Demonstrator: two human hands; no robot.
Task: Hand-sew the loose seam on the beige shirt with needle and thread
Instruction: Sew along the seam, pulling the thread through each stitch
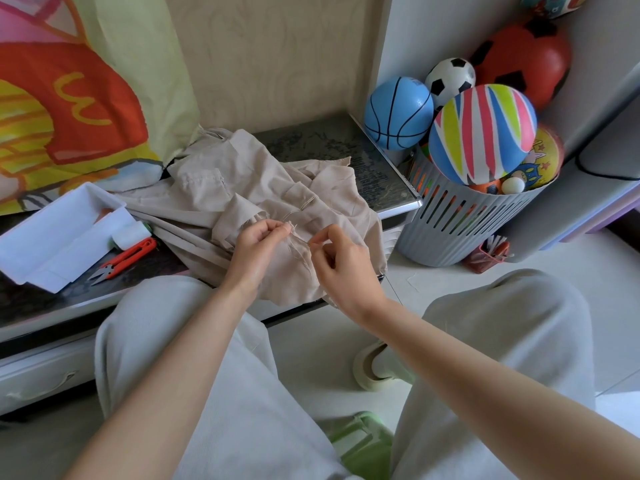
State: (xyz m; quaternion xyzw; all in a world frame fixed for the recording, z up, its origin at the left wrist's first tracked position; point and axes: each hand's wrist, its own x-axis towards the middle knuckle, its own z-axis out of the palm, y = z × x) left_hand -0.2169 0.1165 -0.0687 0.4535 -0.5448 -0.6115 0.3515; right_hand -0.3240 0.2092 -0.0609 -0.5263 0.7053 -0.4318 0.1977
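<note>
A: Two pinches, both closed. How do they sit?

B: The right hand [341,261] has thumb and forefinger nipped together on a fine sliver that I take for the needle [304,240]. It is too thin to make out the tip. The left hand [258,242] pinches a frayed fold of the beige shirt [242,181] between thumb and forefinger, right at the loose seam.

A: Which way is that seam from the needle hand?

B: At about ten o'clock from the right pinch, just beside it. The needle's long axis seems to run on the same line, four o'clock to ten, pointing toward the left pinch. The left hand is the one on the seam itself.

A: So the next stitch?

B: My guess is a short push toward ten o'clock, into the fold the left fingers hold. If it strays off that line, the point meets the left thumb.

A: And the thread?

B: Pale loops of thread [300,210] lie on the shirt at twelve o'clock from the hands. I cannot tell whether they run to the needle.

A: And beyond that?

B: The shirt is heaped on a dark table [311,143], with its hem hanging over the near edge. Orange snips [126,258] lie at nine o'clock beside a white tray [52,261]. A basket of balls [460,230] stands at two o'clock.
</note>
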